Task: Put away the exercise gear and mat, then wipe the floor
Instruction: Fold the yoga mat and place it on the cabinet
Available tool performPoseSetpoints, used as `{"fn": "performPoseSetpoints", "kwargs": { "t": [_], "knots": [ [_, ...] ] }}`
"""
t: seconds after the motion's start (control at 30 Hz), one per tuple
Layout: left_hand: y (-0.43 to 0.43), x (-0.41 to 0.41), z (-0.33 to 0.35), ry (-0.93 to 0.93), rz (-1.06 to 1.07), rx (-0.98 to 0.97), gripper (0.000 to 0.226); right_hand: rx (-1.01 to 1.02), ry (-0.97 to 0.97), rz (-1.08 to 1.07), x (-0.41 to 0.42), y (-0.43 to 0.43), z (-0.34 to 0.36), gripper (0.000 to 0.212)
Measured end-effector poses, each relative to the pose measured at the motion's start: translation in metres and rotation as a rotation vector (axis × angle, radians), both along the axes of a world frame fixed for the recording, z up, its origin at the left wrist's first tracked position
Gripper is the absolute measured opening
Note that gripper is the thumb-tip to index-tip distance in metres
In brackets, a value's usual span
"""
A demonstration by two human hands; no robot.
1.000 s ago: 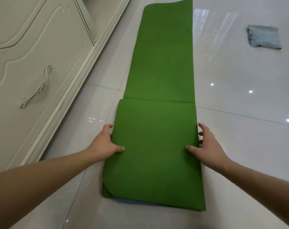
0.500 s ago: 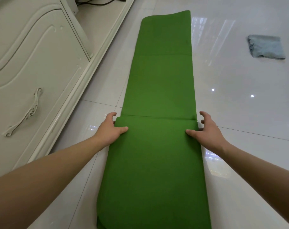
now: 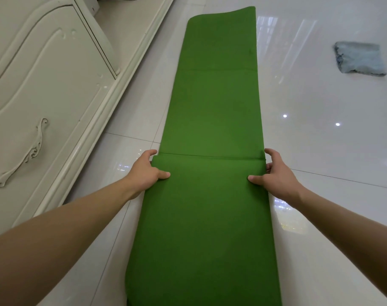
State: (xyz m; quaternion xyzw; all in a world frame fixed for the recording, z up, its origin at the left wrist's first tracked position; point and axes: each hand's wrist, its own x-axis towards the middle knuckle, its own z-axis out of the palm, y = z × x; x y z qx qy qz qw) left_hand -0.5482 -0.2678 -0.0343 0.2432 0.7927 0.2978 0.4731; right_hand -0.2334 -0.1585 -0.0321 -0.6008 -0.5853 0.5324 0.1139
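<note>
A long green exercise mat (image 3: pixel 214 102) lies on the glossy white tiled floor, stretching away from me. Its near part is folded over on top, with the fold's far edge running across between my hands. My left hand (image 3: pixel 147 170) grips the folded layer's left edge, thumb on top and fingers curled around the side. My right hand (image 3: pixel 274 171) grips the right edge the same way. The mat's far end curls up slightly. A pale blue-grey cloth (image 3: pixel 358 58) lies on the floor at the far right, well apart from the mat.
A cream cabinet (image 3: pixel 35 102) with carved doors and an ornate handle (image 3: pixel 27 155) runs along the left, its plinth close to the mat's left edge. Dark cables show at the top left. Bare shiny floor (image 3: pixel 334 195) extends to the right of the mat.
Both hands have carried the folded layer forward along the mat, so the fold's edge lies farther from me and the folded part looks longer. My view has shifted forward with it.
</note>
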Motion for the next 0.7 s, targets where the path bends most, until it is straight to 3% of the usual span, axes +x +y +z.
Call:
{"fn": "performPoseSetpoints", "kwargs": {
  "t": [0.4,0.57,0.7],
  "knots": [
    [-0.005,-0.005,0.032,-0.03,-0.043,0.102,0.086,0.082,0.036,0.054,0.01,-0.005,0.028,0.084],
    [-0.011,-0.011,0.051,-0.018,-0.115,0.144,0.106,0.149,0.019,0.088,0.011,-0.007,0.042,0.089],
    [-0.015,-0.014,0.072,0.024,-0.168,0.174,0.106,0.199,0.004,0.142,0.013,-0.006,0.057,0.096]
  ]
}}
